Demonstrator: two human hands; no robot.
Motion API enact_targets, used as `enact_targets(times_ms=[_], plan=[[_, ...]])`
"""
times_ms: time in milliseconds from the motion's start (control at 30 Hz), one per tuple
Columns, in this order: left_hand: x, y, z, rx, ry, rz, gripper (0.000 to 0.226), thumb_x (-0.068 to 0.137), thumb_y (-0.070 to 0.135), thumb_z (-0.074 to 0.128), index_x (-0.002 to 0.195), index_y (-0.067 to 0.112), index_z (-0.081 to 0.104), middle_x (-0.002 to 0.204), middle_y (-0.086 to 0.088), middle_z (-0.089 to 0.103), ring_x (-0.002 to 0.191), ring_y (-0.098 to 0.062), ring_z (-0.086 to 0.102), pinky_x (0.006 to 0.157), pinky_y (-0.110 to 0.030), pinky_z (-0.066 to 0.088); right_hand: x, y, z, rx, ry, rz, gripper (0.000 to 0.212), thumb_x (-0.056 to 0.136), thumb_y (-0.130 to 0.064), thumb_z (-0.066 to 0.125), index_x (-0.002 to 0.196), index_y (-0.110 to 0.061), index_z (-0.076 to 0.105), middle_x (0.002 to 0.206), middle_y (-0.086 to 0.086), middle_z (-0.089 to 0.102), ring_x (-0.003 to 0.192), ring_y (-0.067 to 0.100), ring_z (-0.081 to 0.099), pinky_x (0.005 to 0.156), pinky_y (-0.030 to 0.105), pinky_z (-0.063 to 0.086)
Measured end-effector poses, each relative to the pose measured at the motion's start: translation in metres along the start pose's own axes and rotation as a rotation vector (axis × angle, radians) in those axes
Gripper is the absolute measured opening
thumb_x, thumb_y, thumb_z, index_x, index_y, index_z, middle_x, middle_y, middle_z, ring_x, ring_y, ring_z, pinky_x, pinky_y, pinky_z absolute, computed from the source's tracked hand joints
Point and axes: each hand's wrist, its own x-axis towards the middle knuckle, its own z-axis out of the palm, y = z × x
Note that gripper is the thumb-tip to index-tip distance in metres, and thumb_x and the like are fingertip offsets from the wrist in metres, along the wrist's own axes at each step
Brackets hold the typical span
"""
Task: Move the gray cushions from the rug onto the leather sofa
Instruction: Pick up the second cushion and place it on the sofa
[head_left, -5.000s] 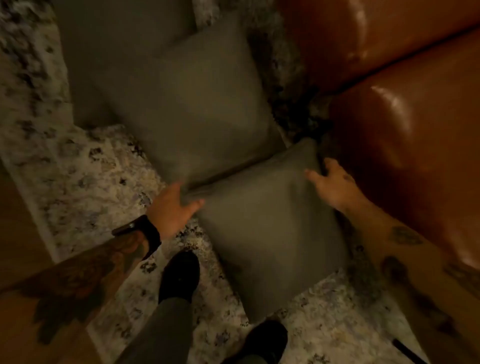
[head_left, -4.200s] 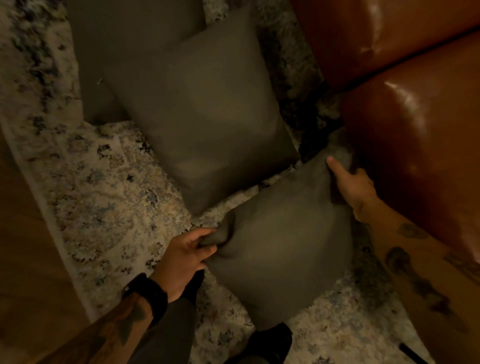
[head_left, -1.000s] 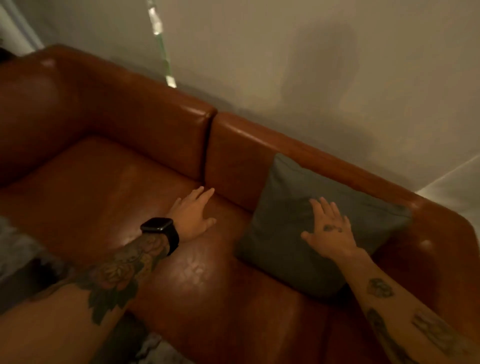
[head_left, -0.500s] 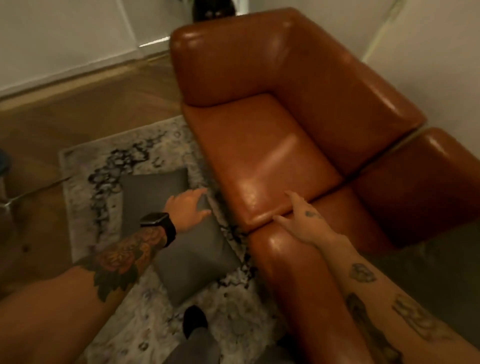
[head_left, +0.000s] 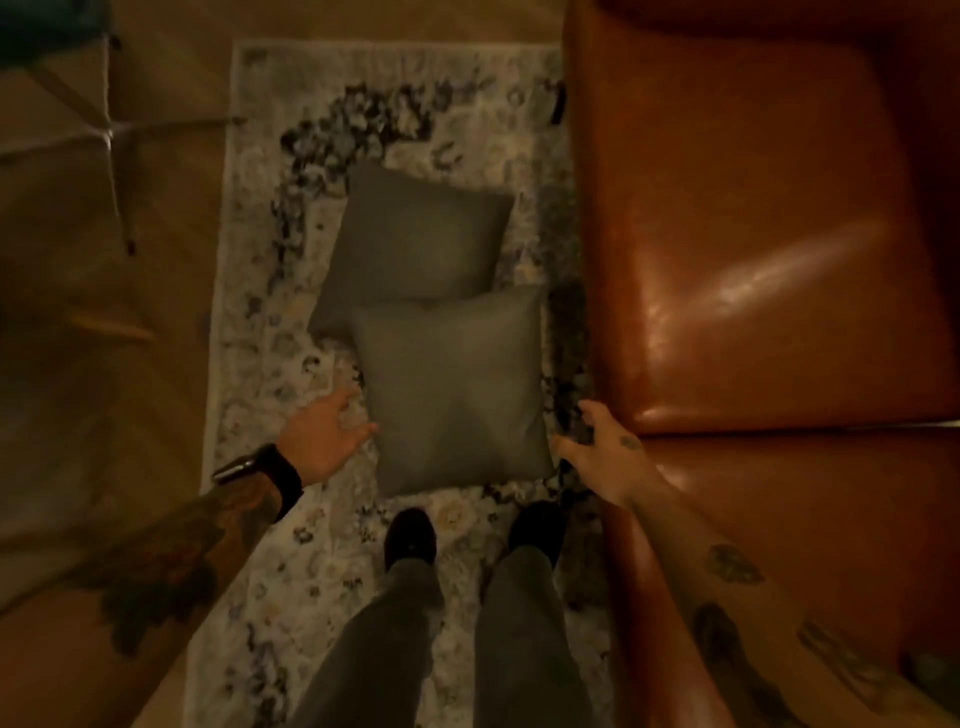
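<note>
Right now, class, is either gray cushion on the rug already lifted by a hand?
No: both the near cushion and the far cushion lie flat on the rug, hands open beside them.

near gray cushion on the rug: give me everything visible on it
The near gray cushion is square, plain matte fabric, plump with pointed corners, lying flat on the patterned rug beside the leather sofa. Its far edge overlaps the second gray cushion. The left hand is open with fingertips at its left edge; the right hand is open just off its right corner.

A metal chair base (head_left: 106, 130) stands on the wooden floor (head_left: 104, 395), upper left.
</note>
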Motion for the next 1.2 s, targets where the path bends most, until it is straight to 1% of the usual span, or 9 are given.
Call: enact_targets(times_ms=[200, 400, 500, 600, 667, 733, 867, 1100, 1200], plan=[[0.103, -0.087, 0.121, -0.271, -0.063, -0.322, 0.074, 0.092, 0.037, 0.062, 0.153, 0.017, 0.024, 0.157, -0.008, 0.034, 0.137, -0.032, 0.040, 0.098, -0.034, 0.038, 0.127, 0.101, 0.070, -0.018, -0.133, 0.201, 0.075, 0.091, -0.041, 0.069, 0.151, -0.014, 0.032, 0.150, 0.013, 0.044, 0.127, 0.031, 0.049, 0.102, 0.044, 0.045], [0.185, -0.146, 0.217, -0.551, -0.089, -0.384, 0.067, 0.094, 0.017, 0.063, 0.151, 0.017, 0.027, 0.155, -0.006, 0.035, 0.131, -0.028, 0.044, 0.082, -0.027, 0.040, 0.232, 0.170, 0.121, -0.019, -0.146, 0.303, 0.067, 0.084, -0.033, 0.075, 0.139, -0.012, 0.043, 0.139, 0.012, 0.052, 0.122, 0.033, 0.053, 0.100, 0.049, 0.048], [0.212, -0.163, 0.234, -0.677, -0.068, -0.458, 0.085, 0.085, 0.018, 0.074, 0.152, 0.024, 0.023, 0.157, -0.002, 0.031, 0.135, -0.029, 0.041, 0.094, -0.039, 0.044, 0.274, 0.172, 0.136, 0.084, -0.155, 0.302, 0.071, 0.080, -0.031, 0.080, 0.139, -0.015, 0.043, 0.135, 0.006, 0.056, 0.111, 0.028, 0.058, 0.069, 0.036, 0.049], [0.229, -0.177, 0.251, -0.803, -0.087, -0.438, 0.063, 0.078, 0.017, 0.079, 0.132, 0.030, 0.048, 0.132, 0.009, 0.054, 0.109, -0.019, 0.058, 0.085, -0.039, 0.045, 0.301, 0.171, 0.152, 0.170, -0.261, 0.324, 0.084, 0.076, -0.030, 0.083, 0.148, -0.023, 0.040, 0.127, -0.009, 0.055, 0.093, 0.009, 0.055, 0.063, 0.024, 0.038], [0.229, -0.177, 0.252, -0.847, -0.118, -0.400, 0.044, 0.076, 0.020, 0.081, 0.108, 0.039, 0.058, 0.109, 0.022, 0.062, 0.092, -0.004, 0.060, 0.078, -0.031, 0.047, 0.307, 0.168, 0.159, 0.218, -0.284, 0.337, 0.084, 0.075, -0.026, 0.082, 0.148, -0.025, 0.040, 0.118, -0.011, 0.055, 0.085, 0.004, 0.050, 0.062, 0.025, 0.037], [0.220, -0.176, 0.248, -0.874, -0.099, -0.371, 0.034, 0.075, 0.024, 0.081, 0.097, 0.043, 0.064, 0.096, 0.031, 0.065, 0.085, 0.005, 0.060, 0.070, -0.022, 0.046, 0.301, 0.164, 0.162, 0.258, -0.261, 0.343, 0.080, 0.075, -0.020, 0.079, 0.146, -0.024, 0.044, 0.127, -0.006, 0.058, 0.092, 0.011, 0.056, 0.063, 0.028, 0.040], [0.188, -0.165, 0.222, -0.913, 0.001, -0.350, 0.029, 0.076, 0.021, 0.079, 0.098, 0.036, 0.069, 0.090, 0.028, 0.072, 0.080, 0.006, 0.067, 0.066, -0.017, 0.048, 0.264, 0.153, 0.145, 0.394, -0.145, 0.340, 0.060, 0.073, -0.021, 0.074, 0.131, -0.027, 0.058, 0.116, -0.004, 0.069, 0.093, 0.017, 0.066, 0.059, 0.028, 0.053], [0.125, -0.107, 0.114, -0.939, -0.065, -0.190, 0.026, 0.078, 0.032, 0.075, 0.103, 0.039, 0.069, 0.092, 0.034, 0.071, 0.078, 0.013, 0.066, 0.067, -0.014, 0.046, 0.192, 0.082, 0.067, 0.577, -0.035, 0.241, 0.073, 0.072, -0.032, 0.065, 0.143, -0.034, 0.047, 0.130, -0.002, 0.059, 0.110, 0.026, 0.062, 0.089, 0.050, 0.055], [0.110, -0.078, 0.057, -0.970, -0.128, -0.128, 0.033, 0.076, 0.039, 0.075, 0.108, 0.038, 0.068, 0.104, 0.021, 0.074, 0.092, -0.004, 0.071, 0.079, -0.025, 0.051, 0.170, 0.040, 0.028, 0.558, -0.031, 0.159, 0.068, 0.077, -0.037, 0.065, 0.142, -0.036, 0.046, 0.132, -0.002, 0.056, 0.114, 0.027, 0.060, 0.095, 0.050, 0.051]])
